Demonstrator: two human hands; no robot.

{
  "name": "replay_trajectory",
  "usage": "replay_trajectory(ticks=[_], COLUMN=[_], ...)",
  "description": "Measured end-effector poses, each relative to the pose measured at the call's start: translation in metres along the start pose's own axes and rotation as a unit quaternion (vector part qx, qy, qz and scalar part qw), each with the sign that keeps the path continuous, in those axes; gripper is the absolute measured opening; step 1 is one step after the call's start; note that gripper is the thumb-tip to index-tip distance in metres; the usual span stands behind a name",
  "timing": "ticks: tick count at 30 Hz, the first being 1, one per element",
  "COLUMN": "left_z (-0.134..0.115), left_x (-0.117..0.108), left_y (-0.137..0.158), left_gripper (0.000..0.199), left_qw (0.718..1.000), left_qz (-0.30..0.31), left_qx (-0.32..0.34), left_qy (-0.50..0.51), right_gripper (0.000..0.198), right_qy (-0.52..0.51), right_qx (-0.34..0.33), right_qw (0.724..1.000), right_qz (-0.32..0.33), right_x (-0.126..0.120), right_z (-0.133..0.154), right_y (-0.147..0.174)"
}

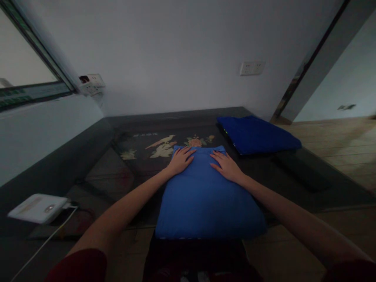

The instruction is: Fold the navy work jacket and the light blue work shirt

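Observation:
A light blue folded cloth [205, 199] lies over the dark table, its wide lower end reaching the near edge. My left hand [180, 159] rests flat on its far left corner, fingers spread. On the far right corner lies my right hand [225, 165], also with fingers stretched out and palm down. Both hands touch the cloth without gripping it. What kind of garment it is, I cannot tell. To the right, a dark blue folded cloth [258, 135] sits apart from my hands.
The dark glossy table [100, 164] bears a painted bird and flower design. At the left stands a white box-shaped device [39, 208] with a white cable [44, 243]. Wall sockets [252, 68] are behind the table, and wooden floor [337, 137] shows at the right.

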State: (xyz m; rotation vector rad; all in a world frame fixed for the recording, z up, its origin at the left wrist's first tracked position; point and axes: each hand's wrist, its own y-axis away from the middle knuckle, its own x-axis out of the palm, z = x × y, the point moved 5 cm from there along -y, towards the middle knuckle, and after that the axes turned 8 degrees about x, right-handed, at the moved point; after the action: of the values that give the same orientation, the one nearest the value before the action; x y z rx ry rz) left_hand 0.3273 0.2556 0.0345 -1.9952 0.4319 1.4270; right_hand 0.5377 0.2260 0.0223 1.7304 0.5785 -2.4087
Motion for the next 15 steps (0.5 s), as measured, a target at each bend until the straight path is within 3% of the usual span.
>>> replay_trajectory(ticks=[5, 8, 11, 13, 15], left_z=[0.006, 0.034, 0.067, 0.079, 0.084], left_x=[-0.027, -0.038, -0.035, -0.030, -0.029], left_y=[0.019, 0.029, 0.030, 0.027, 0.022], left_gripper=[0.030, 0.034, 0.045, 0.047, 0.044], left_qw=[0.989, 0.979, 0.968, 0.958, 0.950], left_qz=[-0.137, -0.165, -0.089, -0.008, 0.015], left_qx=[0.004, -0.067, -0.181, -0.217, -0.230], left_qy=[0.060, 0.097, 0.151, 0.187, 0.210], right_gripper=[0.035, 0.030, 0.037, 0.049, 0.061], right_qy=[-0.121, -0.177, -0.173, -0.151, -0.132], right_qx=[-0.008, 0.026, 0.120, 0.173, 0.198], right_qw=[0.991, 0.978, 0.973, 0.973, 0.970], right_qz=[-0.061, -0.111, -0.098, -0.036, 0.039], right_x=[-0.020, -0.039, -0.050, -0.051, -0.049], right_z=[-0.003, -0.021, -0.049, -0.066, -0.074], right_y=[0.007, 0.007, -0.001, -0.007, -0.008])
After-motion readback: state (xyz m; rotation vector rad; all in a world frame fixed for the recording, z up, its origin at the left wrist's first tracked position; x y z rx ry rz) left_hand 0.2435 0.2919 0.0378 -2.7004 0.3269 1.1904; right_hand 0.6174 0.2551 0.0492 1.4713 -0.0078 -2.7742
